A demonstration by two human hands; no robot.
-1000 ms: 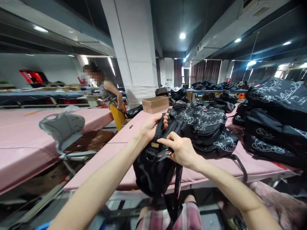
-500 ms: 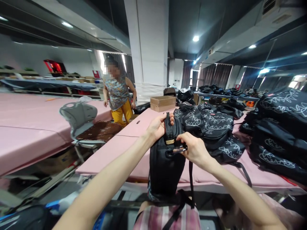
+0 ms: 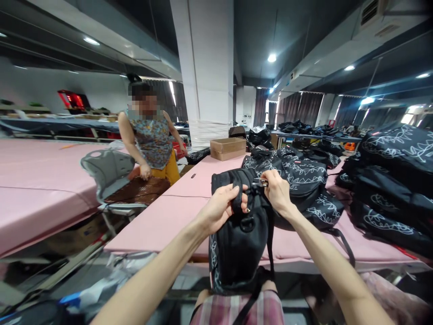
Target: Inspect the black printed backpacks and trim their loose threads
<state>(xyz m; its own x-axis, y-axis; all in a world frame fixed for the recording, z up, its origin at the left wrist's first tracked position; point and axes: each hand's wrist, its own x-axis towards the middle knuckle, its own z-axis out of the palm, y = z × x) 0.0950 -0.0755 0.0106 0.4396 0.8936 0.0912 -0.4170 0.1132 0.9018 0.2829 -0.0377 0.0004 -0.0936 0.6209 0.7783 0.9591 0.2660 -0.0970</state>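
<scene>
A black backpack stands upright on my lap, in front of the pink table. My left hand is closed around the top of the bag, fingers wrapped over its handle strap. My right hand pinches a small metal zipper pull at the bag's upper right corner. A black strap hangs down the bag's right side.
Piles of black backpacks with white line drawings cover the table's right half, with a taller stack at far right. A cardboard box sits near a white pillar. Another person stands by a grey chair at left.
The bag has turned and risen. My left hand shifted lower onto its top, my right hand moved up to the zipper pull. The other person walked closer to the chair.
</scene>
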